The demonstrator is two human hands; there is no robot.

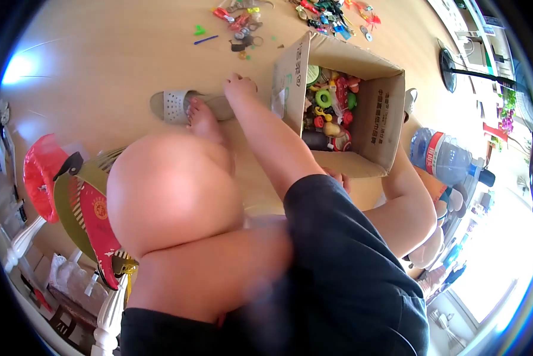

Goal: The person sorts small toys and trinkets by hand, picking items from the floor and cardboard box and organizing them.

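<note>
Box [378, 98] (toys [341, 95] inside) near hands [240, 88].

"What sort of place is this?"
"A home, it seems: colourful plastic toys [341, 94] sit in an open brown cardboard box [385, 113] on pale wood-look flooring [118, 53]."
"Other signs?"
"A white perforated slipper [174, 105] and a black-based standing fan [486, 76]."

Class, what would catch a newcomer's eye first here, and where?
Probably the open brown cardboard box, right of centre, holding a jumble of small colourful toys. Next come the large, red-labelled clear plastic bottle towards the right and the scattered multicoloured trinkets on the tan floor at the top.
</note>
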